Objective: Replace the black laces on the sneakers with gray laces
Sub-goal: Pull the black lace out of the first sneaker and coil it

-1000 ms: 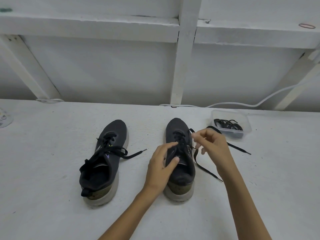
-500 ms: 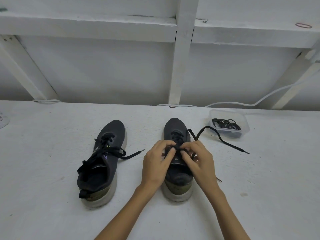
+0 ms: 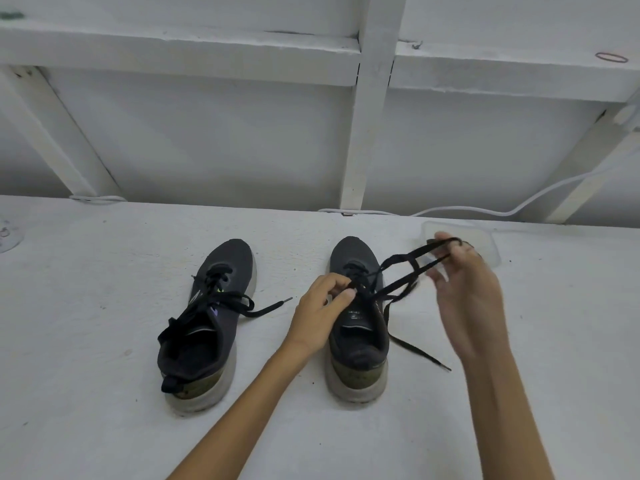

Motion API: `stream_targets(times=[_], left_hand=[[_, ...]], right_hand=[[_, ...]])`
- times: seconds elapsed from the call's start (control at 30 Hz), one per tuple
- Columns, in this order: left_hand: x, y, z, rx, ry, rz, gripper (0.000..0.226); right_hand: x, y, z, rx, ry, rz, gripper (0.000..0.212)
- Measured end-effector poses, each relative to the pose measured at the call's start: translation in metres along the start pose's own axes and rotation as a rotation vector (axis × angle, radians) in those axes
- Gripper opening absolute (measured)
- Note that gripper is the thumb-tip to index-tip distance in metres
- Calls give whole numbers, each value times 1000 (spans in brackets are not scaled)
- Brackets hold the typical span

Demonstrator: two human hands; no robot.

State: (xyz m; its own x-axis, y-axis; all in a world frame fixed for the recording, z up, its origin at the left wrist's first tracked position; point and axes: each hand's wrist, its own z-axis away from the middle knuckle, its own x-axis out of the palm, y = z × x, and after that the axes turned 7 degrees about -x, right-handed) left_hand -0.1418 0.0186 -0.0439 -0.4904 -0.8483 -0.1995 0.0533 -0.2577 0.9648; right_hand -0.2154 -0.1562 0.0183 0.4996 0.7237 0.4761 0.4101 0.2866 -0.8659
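Now, fingers [image 3: 460, 254] of the right hand [image 3: 467, 296] hook a taut loop of flat black fabric lace [image 3: 398, 261]; it stretches leftward to the left hand [image 3: 318, 313], pinching it atop the dark knit sneaker [image 3: 356, 337], so pulling likely goes rightward.

The left sneaker [image 3: 207, 320] and right sneaker [image 3: 356, 317] are seen with black uppers, off-white soles and olive heel patches. A purple mark and a yellow-green fleck are shown on the left one. The lace [image 3: 398, 284] is black. The table [image 3: 104, 410] is painted white, lightly speckled. The cable [image 3: 485, 212] is white, the container [image 3: 481, 237] clear, the rubber band [image 3: 611, 57] reddish.
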Motion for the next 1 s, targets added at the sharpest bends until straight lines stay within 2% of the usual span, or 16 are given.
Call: stream_targets(times=[0.07,0.17,0.3,0.4,0.53,0.77,0.87,0.93,1.0], left_hand=[[-3,11,0,-101,-91,137,14],[-12,24,-1,-165,-134,304,20],[-35,35,-2,-175,-122,782,18],[-54,39,-4,-126,-64,1007,16],[-78,39,-6,-56,79,1082,24],[-79,18,-5,-63,226,986,17],[-71,8,-3,-87,266,930,21],[-64,3,-1,-131,273,885,31],[-52,-1,3,-221,271,840,37]], right_hand=[[-9,-10,-4,-25,31,2,17],[-24,-13,-4,1,80,1,11],[-44,-5,3,60,187,-54,10],[-50,-1,8,80,232,-112,10],[-53,-3,10,86,312,-192,19],[-71,11,10,151,387,-266,4],[-78,18,8,256,381,-61,7],[-80,20,11,377,287,283,17],[-78,20,17,485,107,693,31]])
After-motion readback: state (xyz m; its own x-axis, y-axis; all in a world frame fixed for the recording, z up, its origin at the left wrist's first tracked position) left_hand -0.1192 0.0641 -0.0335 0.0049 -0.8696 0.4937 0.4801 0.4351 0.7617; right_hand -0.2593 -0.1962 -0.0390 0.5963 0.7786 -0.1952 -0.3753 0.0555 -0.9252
